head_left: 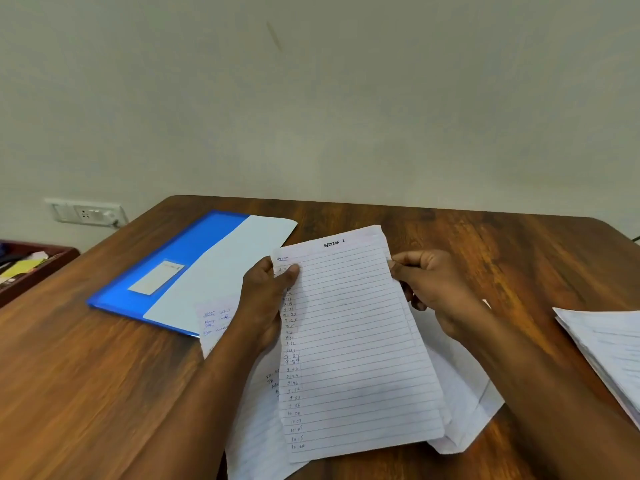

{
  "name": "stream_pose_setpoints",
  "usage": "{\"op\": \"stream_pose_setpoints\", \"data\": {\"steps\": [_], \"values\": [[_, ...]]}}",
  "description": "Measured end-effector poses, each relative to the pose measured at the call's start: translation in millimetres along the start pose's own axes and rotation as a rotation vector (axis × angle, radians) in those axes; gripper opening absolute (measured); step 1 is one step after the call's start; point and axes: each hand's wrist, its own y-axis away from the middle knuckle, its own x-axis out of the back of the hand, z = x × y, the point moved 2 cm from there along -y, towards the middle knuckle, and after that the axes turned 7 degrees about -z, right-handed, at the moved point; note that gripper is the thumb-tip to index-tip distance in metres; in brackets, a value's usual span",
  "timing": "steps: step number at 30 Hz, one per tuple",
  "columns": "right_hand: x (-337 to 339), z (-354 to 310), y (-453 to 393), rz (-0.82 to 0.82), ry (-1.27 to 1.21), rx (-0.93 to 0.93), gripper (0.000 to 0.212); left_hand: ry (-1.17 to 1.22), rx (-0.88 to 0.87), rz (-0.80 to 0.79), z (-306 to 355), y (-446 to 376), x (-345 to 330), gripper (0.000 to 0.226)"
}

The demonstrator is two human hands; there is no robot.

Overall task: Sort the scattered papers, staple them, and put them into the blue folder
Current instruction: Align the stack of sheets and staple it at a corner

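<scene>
I hold a small stack of lined papers (356, 341), headed "SECTION 1", lifted above the wooden table (86, 375). My left hand (266, 299) pinches its upper left edge with the thumb on top. My right hand (429, 289) grips the upper right edge. More loose lined sheets (464, 403) lie on the table beneath the stack. The blue folder (162, 268) lies shut at the back left, with a plain white sheet (221, 271) resting across its right half. No stapler is in view.
Another pile of lined papers (609, 351) lies at the table's right edge. A dark red tray (31, 268) with mixed items stands off the table's left side. A wall socket (86, 212) sits behind the table's back left corner.
</scene>
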Motion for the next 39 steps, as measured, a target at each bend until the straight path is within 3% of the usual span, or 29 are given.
{"op": "stream_pose_setpoints", "data": {"steps": [9, 14, 19, 23, 26, 29, 31, 35, 39], "values": [[-9, 0, 4, -0.066, 0.059, 0.028, 0.038, -0.019, -0.049, 0.079, -4, -2, 0, 0.016], [-16, -2, 8, -0.189, 0.2, 0.058, 0.014, -0.05, -0.081, 0.121, -6, -4, -1, 0.014], [-25, 4, 6, -0.171, 0.198, 0.059, 0.025, -0.023, -0.041, 0.055, -7, -2, -5, 0.022], [-24, 5, 3, -0.121, 0.072, 0.023, 0.02, -0.08, 0.026, -0.065, -10, -1, -7, 0.034], [-22, 4, 4, -0.128, 0.061, 0.003, 0.015, -0.107, 0.029, -0.064, -10, -3, -3, 0.033], [-15, 3, 3, -0.094, 0.136, 0.011, 0.028, -0.099, 0.012, -0.001, -3, -4, 5, 0.026], [-8, 2, 1, -0.071, 0.203, 0.029, 0.024, -0.073, -0.004, 0.063, 4, -5, 13, 0.019], [10, 6, -4, 0.034, 0.619, 0.056, 0.012, -0.001, -0.019, 0.185, 18, -9, 37, 0.021], [12, 9, -1, 0.033, 0.854, -0.042, 0.029, 0.112, -0.006, 0.222, 22, -11, 60, 0.021]]}}
